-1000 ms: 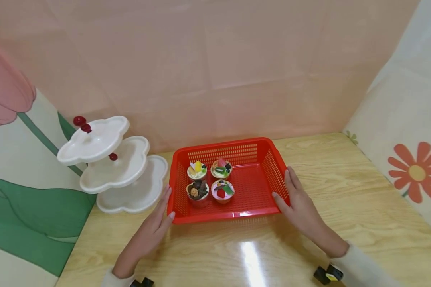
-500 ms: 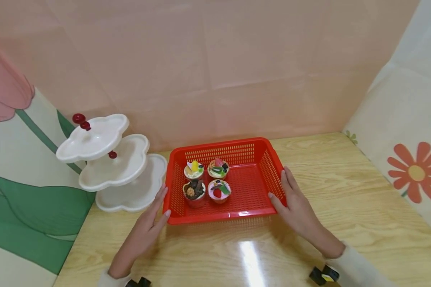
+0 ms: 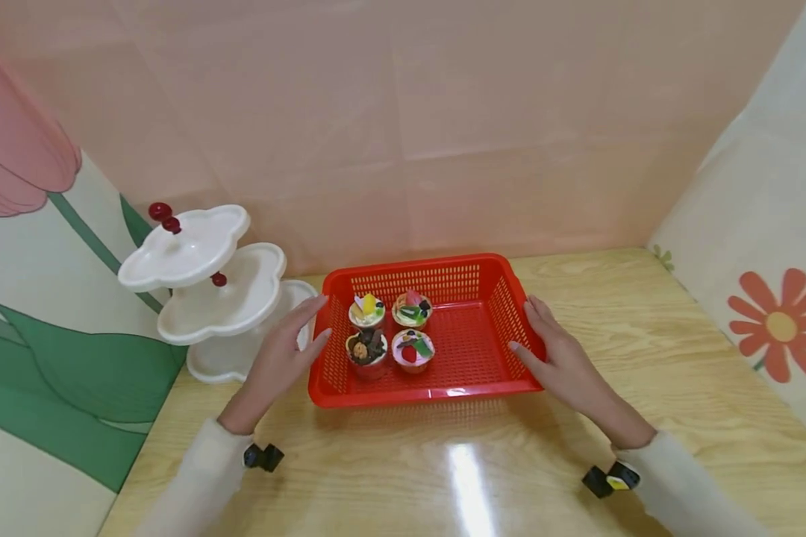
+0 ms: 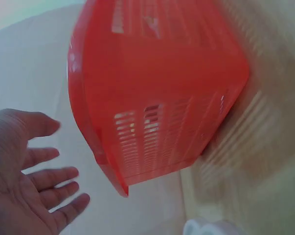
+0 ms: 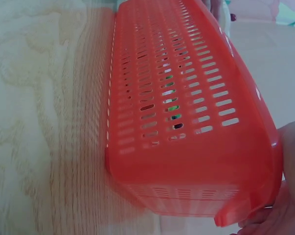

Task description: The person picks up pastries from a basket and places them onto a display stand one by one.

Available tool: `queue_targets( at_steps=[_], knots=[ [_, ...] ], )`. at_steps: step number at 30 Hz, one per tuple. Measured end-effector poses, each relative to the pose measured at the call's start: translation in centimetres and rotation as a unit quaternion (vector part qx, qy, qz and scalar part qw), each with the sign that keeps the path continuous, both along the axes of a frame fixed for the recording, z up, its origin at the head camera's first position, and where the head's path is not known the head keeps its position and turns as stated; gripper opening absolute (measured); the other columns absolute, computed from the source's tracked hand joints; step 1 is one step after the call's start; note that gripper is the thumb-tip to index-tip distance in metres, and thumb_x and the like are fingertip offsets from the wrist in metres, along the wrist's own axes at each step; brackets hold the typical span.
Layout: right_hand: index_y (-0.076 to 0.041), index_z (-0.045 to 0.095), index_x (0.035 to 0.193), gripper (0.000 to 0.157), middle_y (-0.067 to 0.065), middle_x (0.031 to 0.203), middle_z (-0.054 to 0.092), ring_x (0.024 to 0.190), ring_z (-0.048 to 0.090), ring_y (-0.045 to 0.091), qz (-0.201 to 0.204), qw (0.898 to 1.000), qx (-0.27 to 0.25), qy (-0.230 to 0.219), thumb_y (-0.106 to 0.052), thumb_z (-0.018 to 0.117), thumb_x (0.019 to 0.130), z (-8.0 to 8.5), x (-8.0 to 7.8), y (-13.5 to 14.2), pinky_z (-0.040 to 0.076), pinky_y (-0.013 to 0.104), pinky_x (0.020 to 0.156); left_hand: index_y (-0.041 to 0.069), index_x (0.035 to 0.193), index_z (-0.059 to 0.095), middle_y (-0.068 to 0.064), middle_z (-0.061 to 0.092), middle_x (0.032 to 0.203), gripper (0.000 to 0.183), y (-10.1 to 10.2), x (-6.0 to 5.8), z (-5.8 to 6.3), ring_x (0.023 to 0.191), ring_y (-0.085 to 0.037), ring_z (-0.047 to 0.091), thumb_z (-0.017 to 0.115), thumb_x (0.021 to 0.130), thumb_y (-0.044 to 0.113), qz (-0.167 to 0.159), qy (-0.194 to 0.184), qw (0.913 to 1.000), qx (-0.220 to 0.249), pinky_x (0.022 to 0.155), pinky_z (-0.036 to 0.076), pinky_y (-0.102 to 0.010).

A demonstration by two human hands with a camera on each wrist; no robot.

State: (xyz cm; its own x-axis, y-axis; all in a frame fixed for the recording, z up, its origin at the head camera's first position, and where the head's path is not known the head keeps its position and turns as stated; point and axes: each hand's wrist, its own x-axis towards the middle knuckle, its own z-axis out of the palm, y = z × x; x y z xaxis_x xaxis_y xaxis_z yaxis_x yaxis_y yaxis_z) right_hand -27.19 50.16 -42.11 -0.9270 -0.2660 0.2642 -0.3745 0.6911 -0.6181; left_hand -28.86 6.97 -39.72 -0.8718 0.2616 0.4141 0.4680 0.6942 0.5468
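A red plastic basket rests on the wooden table, with several decorated cupcakes grouped in its left half. One cupcake has a dark chocolate topping; beside it is a pink-topped cupcake. My left hand hovers by the basket's left end, fingers extended and spread. In the left wrist view a gap separates that hand from the rim. At the opposite end, my right hand touches the rim with mostly straight fingers, its thumb reaching over the edge. The right wrist view shows only part of this hand.
A white three-tier stand with scalloped plates and red knobs stands left of the basket, partly behind my left hand. A pink backdrop rises behind the table. A floral panel borders the right side.
My left hand has lifted off the basket's left rim and moved up and forward. The right hand stays at the right rim. The basket slid slightly left at first; the head view also shifted.
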Motion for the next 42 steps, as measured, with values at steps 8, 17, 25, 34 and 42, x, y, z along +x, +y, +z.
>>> queue_targets(
  at_steps=[8, 17, 25, 34, 42],
  knots=[
    [0.009, 0.017, 0.157, 0.083, 0.023, 0.167, 0.009, 0.149, 0.019, 0.048, 0.016, 1.0, 0.017, -0.019, -0.026, 0.066, 0.1, -0.2, -0.2, -0.3, 0.029, 0.066, 0.112, -0.002, 0.146, 0.05, -0.024, 0.051, 0.147, 0.065, 1.2, -4.9, 0.5, 0.136, -0.043, 0.047, 0.079, 0.09, 0.013, -0.037, -0.033, 0.9952, -0.084, 0.114, 0.036, -0.056],
    [0.009, 0.02, 0.156, 0.079, 0.021, 0.168, 0.009, 0.151, 0.018, 0.044, 0.015, 0.999, 0.031, -0.014, -0.031, 0.061, 0.103, -0.1, -0.1, -0.6, 0.027, 0.064, 0.114, -0.007, 0.14, 0.053, -0.026, 0.057, 0.139, 0.068, 1.6, -8.2, 1.0, 0.129, -0.044, 0.054, 0.085, 0.083, 0.011, -0.084, -0.041, 0.987, -0.131, 0.11, 0.04, -0.055],
    [0.007, 0.021, 0.157, 0.079, 0.02, 0.168, 0.011, 0.149, 0.024, 0.045, 0.002, 0.999, 0.042, -0.002, -0.029, 0.063, 0.101, -0.5, -0.1, -0.5, 0.032, 0.063, 0.112, -0.01, 0.141, 0.05, -0.029, 0.056, 0.138, 0.075, 2.4, -9.5, 0.2, 0.128, -0.045, 0.052, 0.087, 0.08, 0.011, -0.1, -0.094, 0.9763, -0.167, 0.111, 0.039, -0.056],
    [0.005, 0.019, 0.158, 0.079, 0.02, 0.168, 0.012, 0.147, 0.027, 0.046, -0.005, 0.999, 0.047, 0.0, -0.028, 0.063, 0.101, -0.7, 0.0, -0.5, 0.036, 0.065, 0.109, -0.012, 0.138, 0.051, -0.029, 0.058, 0.133, 0.078, 3.3, -10.4, -0.1, 0.126, -0.044, 0.053, 0.09, 0.078, 0.019, -0.094, -0.097, 0.9649, -0.225, 0.111, 0.04, -0.053],
    [0.005, 0.019, 0.158, 0.078, 0.018, 0.168, 0.01, 0.149, 0.025, 0.044, -0.003, 0.999, 0.048, -0.003, -0.031, 0.061, 0.102, -0.9, -0.1, -0.3, 0.035, 0.063, 0.111, -0.004, 0.109, 0.066, -0.013, 0.067, 0.097, 0.051, 4.2, -11.0, 0.0, 0.099, -0.033, 0.059, 0.092, 0.071, 0.019, -0.122, -0.101, 0.9494, -0.271, 0.092, 0.05, -0.047]
  ],
)
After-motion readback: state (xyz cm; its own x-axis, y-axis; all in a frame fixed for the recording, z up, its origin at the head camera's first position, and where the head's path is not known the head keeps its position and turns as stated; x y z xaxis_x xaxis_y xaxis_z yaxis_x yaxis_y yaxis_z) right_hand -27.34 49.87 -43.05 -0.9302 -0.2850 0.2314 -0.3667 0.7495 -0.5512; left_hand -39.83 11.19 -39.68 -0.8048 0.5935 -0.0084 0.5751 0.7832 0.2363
